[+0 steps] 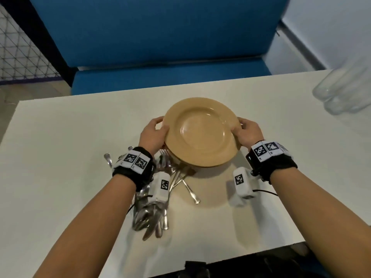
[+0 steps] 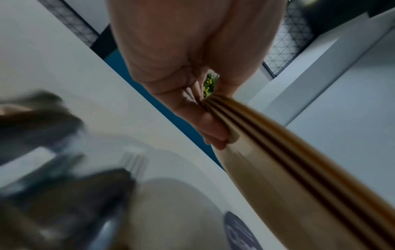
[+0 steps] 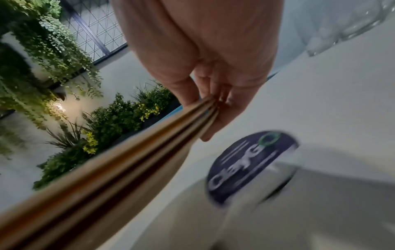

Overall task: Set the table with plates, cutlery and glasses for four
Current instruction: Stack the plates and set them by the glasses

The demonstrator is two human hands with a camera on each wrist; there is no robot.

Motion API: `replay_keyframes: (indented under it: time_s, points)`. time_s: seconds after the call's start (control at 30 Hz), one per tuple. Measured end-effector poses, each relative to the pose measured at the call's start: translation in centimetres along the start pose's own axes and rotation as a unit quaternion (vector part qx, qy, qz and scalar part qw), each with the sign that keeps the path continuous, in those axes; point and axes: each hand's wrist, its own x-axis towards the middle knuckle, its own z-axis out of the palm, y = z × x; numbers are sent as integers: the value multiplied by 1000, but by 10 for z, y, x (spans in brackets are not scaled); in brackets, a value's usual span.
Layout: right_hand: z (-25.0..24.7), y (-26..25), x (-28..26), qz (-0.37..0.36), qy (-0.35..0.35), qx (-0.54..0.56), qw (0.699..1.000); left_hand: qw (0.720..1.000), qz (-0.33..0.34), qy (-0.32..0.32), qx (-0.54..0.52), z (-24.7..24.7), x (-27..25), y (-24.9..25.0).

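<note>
A stack of tan plates hangs above the white table, held level by both hands. My left hand grips the left rim and my right hand grips the right rim, thumbs on top and fingers underneath. The left wrist view shows my left hand pinching the stacked rims. In the right wrist view my right hand clasps the same rims. A loose pile of forks and spoons lies on the table under my left wrist. Clear glasses stand at the far right corner.
A blue bench runs along the table's far edge. A round dark sticker sits on the tabletop below the plates. Plants and a mesh fence lie beyond the table. The table's near edge is close to my body.
</note>
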Motion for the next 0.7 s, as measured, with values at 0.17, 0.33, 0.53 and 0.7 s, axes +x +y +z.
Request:
replay_keyframes:
  time_s: [0.17,0.33,0.53,0.7]
  points:
    - [-91,59,37,20,-14,-61,998,1000,-11,-9,-8,120,-10,26]
    - [-169,107,60,68,11,-75,995,1000,-17,-16,-11,214,-19,47]
    - [-237,157,73,128,52,-71,988,996,-24,-87,19,296,-19,69]
    - [-287,205,84,163,65,-100,979,985,-43,-157,62,362,-25,81]
